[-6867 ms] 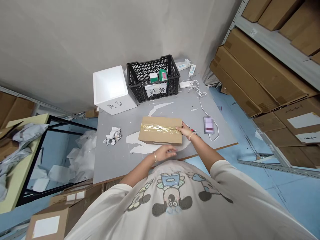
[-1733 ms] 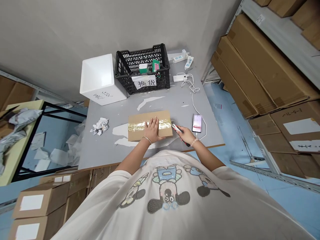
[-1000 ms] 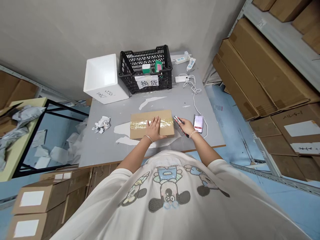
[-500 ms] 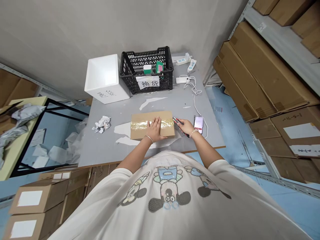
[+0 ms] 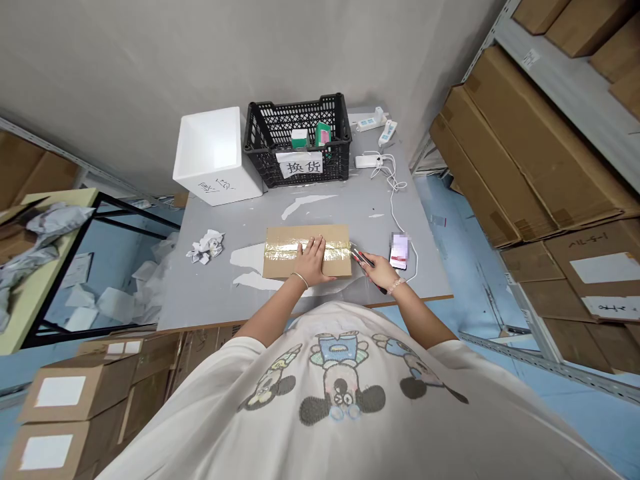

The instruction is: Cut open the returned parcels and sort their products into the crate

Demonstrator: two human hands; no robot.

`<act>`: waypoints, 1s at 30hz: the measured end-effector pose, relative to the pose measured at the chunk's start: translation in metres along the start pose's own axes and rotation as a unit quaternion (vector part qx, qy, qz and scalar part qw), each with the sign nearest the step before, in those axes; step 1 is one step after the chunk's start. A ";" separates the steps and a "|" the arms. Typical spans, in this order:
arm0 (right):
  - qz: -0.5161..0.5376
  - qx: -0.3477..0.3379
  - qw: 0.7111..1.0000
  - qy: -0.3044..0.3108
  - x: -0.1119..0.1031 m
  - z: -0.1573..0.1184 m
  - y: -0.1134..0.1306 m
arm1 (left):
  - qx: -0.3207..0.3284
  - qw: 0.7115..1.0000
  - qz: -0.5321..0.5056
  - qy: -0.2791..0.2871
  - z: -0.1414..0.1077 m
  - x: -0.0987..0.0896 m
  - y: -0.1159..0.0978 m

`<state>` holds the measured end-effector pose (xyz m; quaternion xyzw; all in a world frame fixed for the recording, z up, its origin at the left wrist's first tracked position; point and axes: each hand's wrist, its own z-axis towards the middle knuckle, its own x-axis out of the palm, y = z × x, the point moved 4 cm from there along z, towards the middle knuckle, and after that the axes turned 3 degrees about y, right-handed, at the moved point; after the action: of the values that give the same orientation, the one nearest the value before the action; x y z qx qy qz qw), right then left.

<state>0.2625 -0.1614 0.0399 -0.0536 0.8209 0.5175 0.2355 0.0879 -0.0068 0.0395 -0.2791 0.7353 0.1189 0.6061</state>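
The open left hand (image 5: pixel 312 261) presses flat on a brown cardboard box (image 5: pixel 281 265) lying lengthwise across the counter (image 5: pixel 225 293); the right hand (image 5: pixel 379 271) grips a slim red-and-black tool (image 5: pixel 361 257), its tip hard to make out.

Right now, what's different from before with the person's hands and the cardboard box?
The left hand moved up from near the table edge and now lies flat on the cardboard box. The right hand moved just off the box's right end, gripping a red-and-black tool. The box, black plastic crate and phone stayed put.
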 end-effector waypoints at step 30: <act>0.428 0.149 0.891 0.025 0.116 -0.012 0.034 | -0.114 0.992 -0.050 0.007 0.029 -0.044 0.151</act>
<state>0.1447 -0.1378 0.0211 0.3259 0.8374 0.4381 -0.0246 0.0332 0.1434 0.0501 -0.3835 0.7063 0.1692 0.5705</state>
